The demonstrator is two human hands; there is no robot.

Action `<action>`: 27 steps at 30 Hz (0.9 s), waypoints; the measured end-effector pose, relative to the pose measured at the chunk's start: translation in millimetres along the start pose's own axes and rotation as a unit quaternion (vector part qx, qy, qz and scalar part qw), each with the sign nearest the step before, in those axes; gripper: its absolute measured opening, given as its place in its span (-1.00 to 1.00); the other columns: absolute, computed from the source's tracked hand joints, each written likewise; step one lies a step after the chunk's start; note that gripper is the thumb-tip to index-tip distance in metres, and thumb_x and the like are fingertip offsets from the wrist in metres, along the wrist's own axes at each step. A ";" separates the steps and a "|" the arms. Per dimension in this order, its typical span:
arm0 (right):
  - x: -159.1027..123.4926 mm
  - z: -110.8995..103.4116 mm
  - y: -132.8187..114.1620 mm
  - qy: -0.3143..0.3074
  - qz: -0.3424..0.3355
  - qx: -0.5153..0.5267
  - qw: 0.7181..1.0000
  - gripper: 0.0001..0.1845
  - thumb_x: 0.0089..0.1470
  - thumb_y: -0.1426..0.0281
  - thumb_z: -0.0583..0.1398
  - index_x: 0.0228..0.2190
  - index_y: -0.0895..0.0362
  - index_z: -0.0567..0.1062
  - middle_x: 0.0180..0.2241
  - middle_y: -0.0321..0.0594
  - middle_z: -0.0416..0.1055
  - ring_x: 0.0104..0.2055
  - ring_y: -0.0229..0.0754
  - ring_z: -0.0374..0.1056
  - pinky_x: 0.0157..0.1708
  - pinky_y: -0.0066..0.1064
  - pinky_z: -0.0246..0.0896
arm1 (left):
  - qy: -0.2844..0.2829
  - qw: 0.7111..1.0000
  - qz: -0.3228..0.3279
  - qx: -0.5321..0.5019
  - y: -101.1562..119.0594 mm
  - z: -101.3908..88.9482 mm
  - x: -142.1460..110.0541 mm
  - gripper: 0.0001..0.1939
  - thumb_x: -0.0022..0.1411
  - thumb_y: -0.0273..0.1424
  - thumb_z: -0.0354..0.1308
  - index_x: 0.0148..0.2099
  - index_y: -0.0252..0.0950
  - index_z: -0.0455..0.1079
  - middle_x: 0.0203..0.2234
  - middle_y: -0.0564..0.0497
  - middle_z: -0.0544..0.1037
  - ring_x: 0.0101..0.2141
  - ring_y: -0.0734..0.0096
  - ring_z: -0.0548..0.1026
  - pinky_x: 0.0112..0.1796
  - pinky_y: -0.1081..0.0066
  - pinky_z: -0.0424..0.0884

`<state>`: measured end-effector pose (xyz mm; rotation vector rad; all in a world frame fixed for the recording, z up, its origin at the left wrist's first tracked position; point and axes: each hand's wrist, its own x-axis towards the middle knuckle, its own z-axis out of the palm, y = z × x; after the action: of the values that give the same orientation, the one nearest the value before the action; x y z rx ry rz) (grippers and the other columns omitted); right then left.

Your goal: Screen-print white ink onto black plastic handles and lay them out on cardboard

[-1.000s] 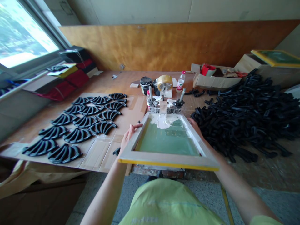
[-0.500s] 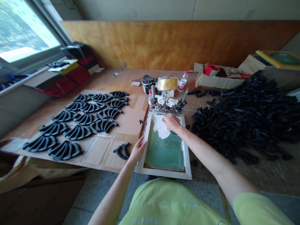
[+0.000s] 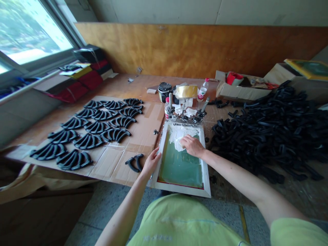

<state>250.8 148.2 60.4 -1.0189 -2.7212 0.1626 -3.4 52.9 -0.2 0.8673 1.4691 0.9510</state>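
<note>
A screen-printing frame [image 3: 206, 171] with green mesh lies on the bench before me, thick white ink [image 3: 176, 137] smeared over its far part. My right hand [image 3: 192, 145] is closed low over the ink's right edge; what its fingers grip is hidden. On the frame's left side, my left hand [image 3: 152, 161] holds the edge with fingers and thumb. A metal clamp bar [image 3: 183, 121] runs along the frame's far end. Just left of my left hand, a pair of curved black handle-like parts [image 3: 135, 163] rests on the cardboard sheet [image 3: 109, 162].
Fanned rows of black curved parts [image 3: 96, 127] cover the cardboard at left. A large heap of similar parts [image 3: 266, 133] fills the right side. Behind the frame stand a black tub [image 3: 164, 92], a yellow tape roll [image 3: 187, 91] and a red-capped bottle [image 3: 202, 90].
My right hand has come nearer to me over the mesh, from the ink's far end to its right edge. My left hand stays on the frame. The view has shifted slightly.
</note>
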 end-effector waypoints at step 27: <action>-45.7 37.5 24.9 0.027 0.212 0.066 0.975 -0.81 0.06 0.43 0.24 -0.21 0.09 0.49 -0.21 -0.17 0.44 -0.08 -0.08 0.28 -0.04 -0.24 0.15 | 0.000 0.977 0.018 -0.214 96.1 56.3 2.0 -0.50 0.17 -0.06 0.13 0.01 -0.33 0.34 -0.31 -0.08 0.57 -0.45 0.48 0.51 -0.53 0.55 0.37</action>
<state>290.5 136.0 11.5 -1.5231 -2.3721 0.3745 53.0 98.7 84.2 0.5769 1.1856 1.2372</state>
